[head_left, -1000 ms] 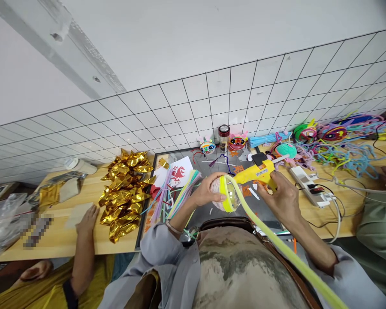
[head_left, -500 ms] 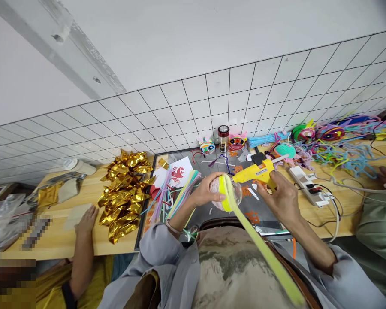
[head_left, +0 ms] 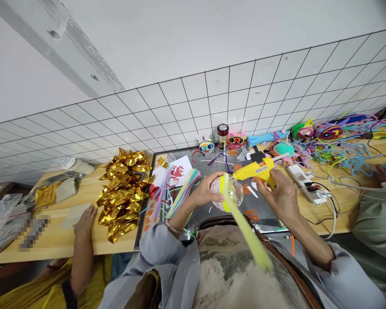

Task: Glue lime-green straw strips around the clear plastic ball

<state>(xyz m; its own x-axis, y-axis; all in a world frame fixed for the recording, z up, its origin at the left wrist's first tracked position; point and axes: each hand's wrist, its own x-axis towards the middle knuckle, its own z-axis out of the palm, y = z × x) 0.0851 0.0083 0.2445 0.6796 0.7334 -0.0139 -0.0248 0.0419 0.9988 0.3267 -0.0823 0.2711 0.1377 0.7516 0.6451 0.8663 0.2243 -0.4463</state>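
A co-worker's hand (head_left: 85,219) lies flat on the wooden table (head_left: 116,245), beside crumpled gold foil pieces (head_left: 125,193). The left hand (head_left: 207,194) is clamped round a clear plastic ball (head_left: 235,195) banded by a fuzzy yellow-green pipe cleaner (head_left: 244,231). The right hand (head_left: 281,201) grips a yellow hot-glue gun (head_left: 255,171) with its nozzle at the band. Gluing looks to be in hand, and the next dab calls for a steady ball.

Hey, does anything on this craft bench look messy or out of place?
Yes. A loose tangle of pipe cleaners sprawls at the right end of the bench, beside the power strip. The yellow-green pipe cleaner wrapped on the clear ball in the left hand trails loose over the person's chest.
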